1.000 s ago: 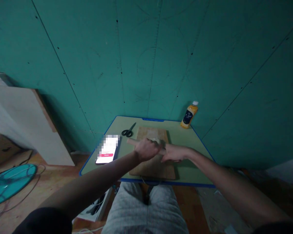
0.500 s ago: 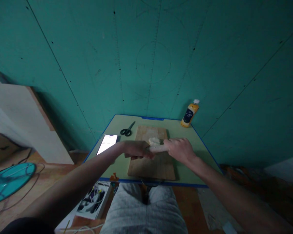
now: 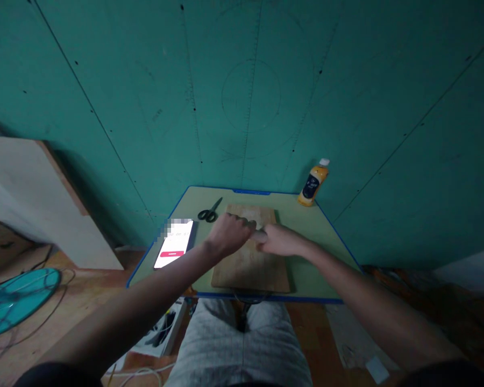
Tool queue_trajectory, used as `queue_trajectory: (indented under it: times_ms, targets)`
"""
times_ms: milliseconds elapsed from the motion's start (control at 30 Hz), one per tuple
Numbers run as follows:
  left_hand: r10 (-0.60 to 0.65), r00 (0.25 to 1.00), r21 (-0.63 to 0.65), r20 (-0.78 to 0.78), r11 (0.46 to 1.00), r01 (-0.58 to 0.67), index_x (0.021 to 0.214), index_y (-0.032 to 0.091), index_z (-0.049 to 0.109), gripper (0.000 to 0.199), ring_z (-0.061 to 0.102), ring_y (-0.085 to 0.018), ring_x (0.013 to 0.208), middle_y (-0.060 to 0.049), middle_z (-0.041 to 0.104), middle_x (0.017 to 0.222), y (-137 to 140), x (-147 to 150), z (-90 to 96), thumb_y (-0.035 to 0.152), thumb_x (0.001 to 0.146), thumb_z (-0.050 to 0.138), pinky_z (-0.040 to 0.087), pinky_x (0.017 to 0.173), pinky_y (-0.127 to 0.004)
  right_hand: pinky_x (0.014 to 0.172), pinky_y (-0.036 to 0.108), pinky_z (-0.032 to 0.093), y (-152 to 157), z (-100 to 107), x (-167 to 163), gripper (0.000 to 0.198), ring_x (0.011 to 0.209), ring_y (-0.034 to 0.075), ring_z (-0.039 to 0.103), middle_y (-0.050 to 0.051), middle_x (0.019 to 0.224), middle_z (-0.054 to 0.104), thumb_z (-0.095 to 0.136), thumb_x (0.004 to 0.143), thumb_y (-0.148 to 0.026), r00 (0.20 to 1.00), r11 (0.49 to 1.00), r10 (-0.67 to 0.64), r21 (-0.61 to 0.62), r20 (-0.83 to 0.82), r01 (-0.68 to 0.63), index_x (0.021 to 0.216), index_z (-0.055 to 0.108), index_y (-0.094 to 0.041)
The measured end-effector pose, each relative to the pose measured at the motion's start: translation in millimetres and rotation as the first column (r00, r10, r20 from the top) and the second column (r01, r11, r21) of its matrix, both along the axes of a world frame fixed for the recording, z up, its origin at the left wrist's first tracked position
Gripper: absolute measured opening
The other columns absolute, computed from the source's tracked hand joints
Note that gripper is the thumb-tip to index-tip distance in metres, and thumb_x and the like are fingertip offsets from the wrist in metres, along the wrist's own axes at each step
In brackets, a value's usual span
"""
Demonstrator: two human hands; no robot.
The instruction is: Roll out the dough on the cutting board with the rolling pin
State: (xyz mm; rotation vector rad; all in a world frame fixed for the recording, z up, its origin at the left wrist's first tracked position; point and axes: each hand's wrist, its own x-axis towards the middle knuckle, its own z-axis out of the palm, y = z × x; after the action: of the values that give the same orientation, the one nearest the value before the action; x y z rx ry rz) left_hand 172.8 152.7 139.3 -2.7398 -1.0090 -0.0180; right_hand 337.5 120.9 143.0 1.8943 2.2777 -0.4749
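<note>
Over the upper half of a wooden cutting board (image 3: 250,271), my left hand (image 3: 232,234) and my right hand (image 3: 280,239) are both closed around a pale rolling pin (image 3: 260,236). Only a short stretch of the pin shows between my fists. The pale lump of dough seen earlier on the board is now hidden, apparently behind the hands and pin. Left of the board lie black-handled scissors (image 3: 210,213) and a phone (image 3: 173,244) with a lit white screen.
The board rests on a small light-topped table (image 3: 306,279) with a blue edge. An orange drink bottle (image 3: 312,185) stands at its far right corner. A green wall (image 3: 250,97) rises right behind. Below left is a white box (image 3: 171,333) with cables.
My hands and the rolling pin have moved away from me, up the board; the left hand rose most. The dough went out of sight. A red button now shows on the phone screen.
</note>
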Motion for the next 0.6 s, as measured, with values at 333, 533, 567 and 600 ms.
queue_trajectory:
  times_ms: [333, 533, 567, 600]
  targets:
    - [0.118, 0.987, -0.537, -0.112, 0.829, -0.16, 0.092, 0.014, 0.069, 0.029, 0.069, -0.022, 0.07, -0.01, 0.073, 0.078, 38, 10, 15.2, 0.038, 0.081, 0.057, 0.053, 0.064, -0.031, 0.074, 0.036, 0.048, 18, 9, -21, 0.032, 0.092, 0.028, 0.068, 0.016, 0.098, 0.072, 0.039, 0.094, -0.026, 0.959, 0.871, 0.09, 0.446, 0.268, -0.206, 0.115, 0.062, -0.02]
    - [0.094, 0.995, -0.091, 0.031, 0.992, -0.091, 0.102, 0.014, 0.067, 0.03, 0.069, -0.028, 0.087, -0.017, 0.072, 0.093, 32, -1, -3.0, 0.018, 0.089, 0.04, 0.052, 0.073, -0.038, 0.068, 0.029, 0.048, 32, -1, -20, 0.021, 0.082, 0.024, 0.068, 0.017, 0.091, 0.071, 0.054, 0.084, -0.027, 0.992, 0.954, 0.037, 0.291, 0.121, -0.071, 0.092, 0.068, -0.014]
    - [0.037, 0.999, -0.023, 0.025, 0.999, -0.036, 0.103, 0.014, 0.066, 0.03, 0.07, -0.028, 0.087, -0.017, 0.072, 0.092, 31, -3, -6.7, 0.016, 0.089, 0.039, 0.052, 0.072, -0.038, 0.062, 0.026, 0.048, 35, -3, -18, 0.019, 0.073, 0.02, 0.067, 0.014, 0.084, 0.071, 0.056, 0.082, -0.029, 0.999, 0.986, 0.034, 0.162, 0.04, -0.04, 0.086, 0.067, -0.014]
    - [-0.017, 1.0, 0.024, 0.017, 1.0, 0.017, 0.103, 0.014, 0.066, 0.031, 0.07, -0.028, 0.086, -0.017, 0.072, 0.091, 30, -5, -9.5, 0.016, 0.09, 0.038, 0.051, 0.071, -0.038, 0.056, 0.024, 0.046, 37, -4, -16, 0.018, 0.064, 0.017, 0.064, 0.01, 0.076, 0.07, 0.058, 0.081, -0.03, 0.999, 1.0, 0.029, 0.01, -0.043, -0.028, 0.082, 0.066, -0.014]
